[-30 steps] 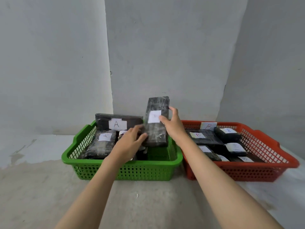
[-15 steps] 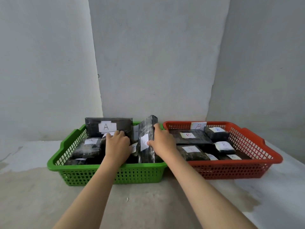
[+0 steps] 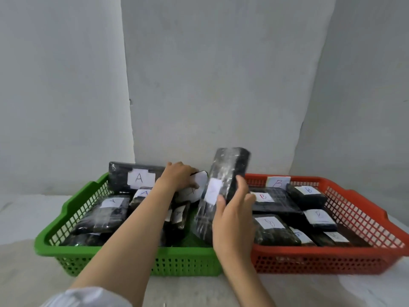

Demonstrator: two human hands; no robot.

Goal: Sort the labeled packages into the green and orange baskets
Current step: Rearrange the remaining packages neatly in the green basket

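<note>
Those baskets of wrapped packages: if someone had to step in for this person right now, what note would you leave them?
Right hand: grips a tall black package, tilted, over the green basket's right end; its label is too blurred to read.
Left hand: rests on a white-labelled package at the back of the green basket; grip unclear.
Done: A-labelled packages lie in the green basket, B-labelled ones in the orange basket.
Left: read the held package's label and set it down accordingly.

Soft, even daylight, faint shadows (walls bow at the wide-angle edges), slight motion blur throughout.
</note>
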